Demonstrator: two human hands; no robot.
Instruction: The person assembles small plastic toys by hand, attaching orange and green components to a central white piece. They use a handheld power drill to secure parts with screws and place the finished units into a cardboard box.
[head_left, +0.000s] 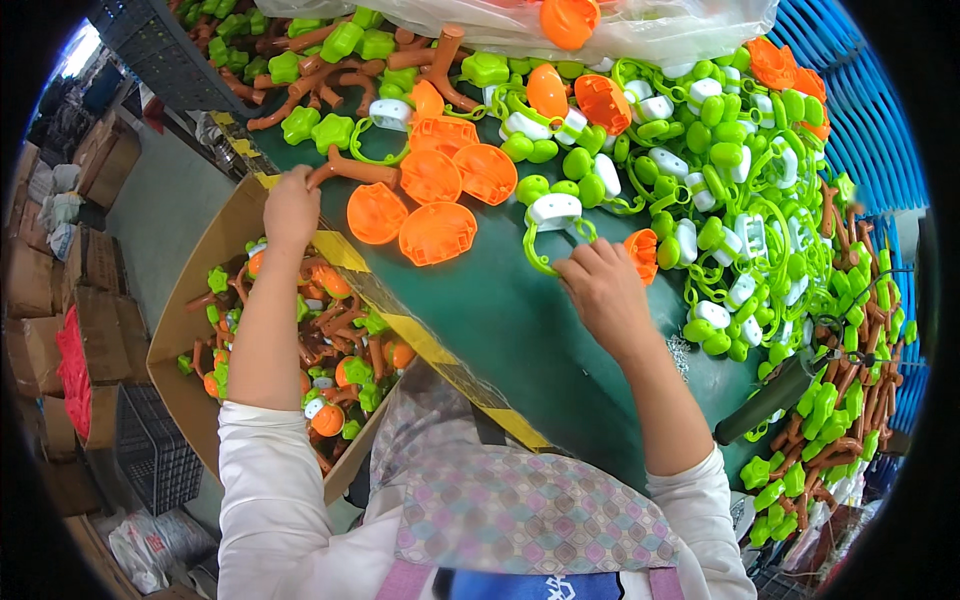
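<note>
Our patterned apron (520, 510) sits closest. At ten o'clock, our left hand (291, 208) closes around a brown plastic branch piece (350, 168) at the table edge. Our right hand (604, 287), centre, pinches a green plastic loop with white cap (553, 217). The branch could slip into the cardboard box (190, 300) below.

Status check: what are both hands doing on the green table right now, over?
Left hand gripping brown branch piece at table edge. Right hand touching green-and-white ring part. Orange shells lie between the hands.
</note>
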